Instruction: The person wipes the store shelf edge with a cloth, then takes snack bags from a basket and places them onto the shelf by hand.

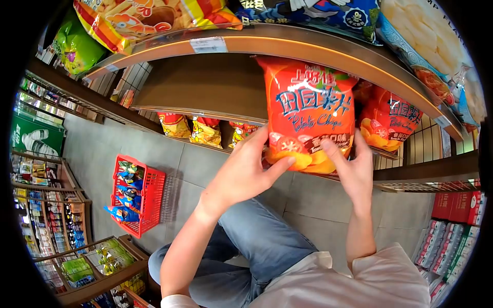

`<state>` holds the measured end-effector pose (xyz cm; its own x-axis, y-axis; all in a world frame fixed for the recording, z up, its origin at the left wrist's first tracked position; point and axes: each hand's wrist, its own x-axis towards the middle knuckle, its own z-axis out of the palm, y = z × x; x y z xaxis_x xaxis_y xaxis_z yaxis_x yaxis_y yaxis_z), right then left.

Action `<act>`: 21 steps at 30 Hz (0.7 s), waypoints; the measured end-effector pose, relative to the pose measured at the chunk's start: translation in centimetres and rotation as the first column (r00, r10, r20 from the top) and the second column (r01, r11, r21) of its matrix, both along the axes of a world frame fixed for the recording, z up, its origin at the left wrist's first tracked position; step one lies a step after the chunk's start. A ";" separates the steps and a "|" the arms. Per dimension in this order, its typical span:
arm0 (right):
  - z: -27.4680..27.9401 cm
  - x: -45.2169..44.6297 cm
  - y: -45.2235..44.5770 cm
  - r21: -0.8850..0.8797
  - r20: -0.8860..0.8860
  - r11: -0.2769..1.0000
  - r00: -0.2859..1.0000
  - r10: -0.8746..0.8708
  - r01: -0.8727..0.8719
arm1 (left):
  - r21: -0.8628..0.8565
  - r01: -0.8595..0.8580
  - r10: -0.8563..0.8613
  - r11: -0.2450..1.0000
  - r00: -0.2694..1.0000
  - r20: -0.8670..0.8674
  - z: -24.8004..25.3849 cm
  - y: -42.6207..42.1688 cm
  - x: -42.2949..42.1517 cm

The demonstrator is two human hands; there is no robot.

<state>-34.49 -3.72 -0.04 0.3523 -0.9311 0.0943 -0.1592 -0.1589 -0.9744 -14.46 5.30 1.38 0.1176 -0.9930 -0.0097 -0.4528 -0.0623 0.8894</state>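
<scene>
A red bag of potato chips stands upright between both my hands, at the front of a brown shelf. My left hand grips its lower left side, thumb across the front and fingers behind. At the lower right, my right hand holds it the same way, thumb pressed on the front. The backs of the bag and the fingertips behind it are hidden. A second red chip bag sits on the shelf just right of the held one.
Overhead, a shelf edge carries large snack bags. Yellow and red bags sit on a lower shelf. A red shopping basket with several blue packs stands on the grey tiled floor. Stocked racks line the left side.
</scene>
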 end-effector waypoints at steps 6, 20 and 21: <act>0.1 1.0 -3.0 -0.102 0.137 0.989 0.986 -0.094 0.109 | -0.262 -0.054 0.065 0.964 0.997 0.032 -0.4 -4.1 -0.4; -4.7 3.6 -5.7 -0.145 0.000 0.973 0.984 -0.181 0.179 | -0.436 -0.191 0.265 0.880 0.958 0.114 -6.5 -8.0 -0.2; -5.0 3.6 -5.7 -0.160 0.012 0.969 0.982 -0.188 0.188 | -0.393 -0.202 0.250 0.897 0.965 0.077 -6.4 -7.9 -0.3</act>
<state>-30.88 -9.39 -5.07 0.1731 -0.9537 0.2460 -0.2038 -0.2790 -0.9384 -14.71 -2.58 -4.99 0.3152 -0.8648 0.3908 -0.5733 0.1547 0.8046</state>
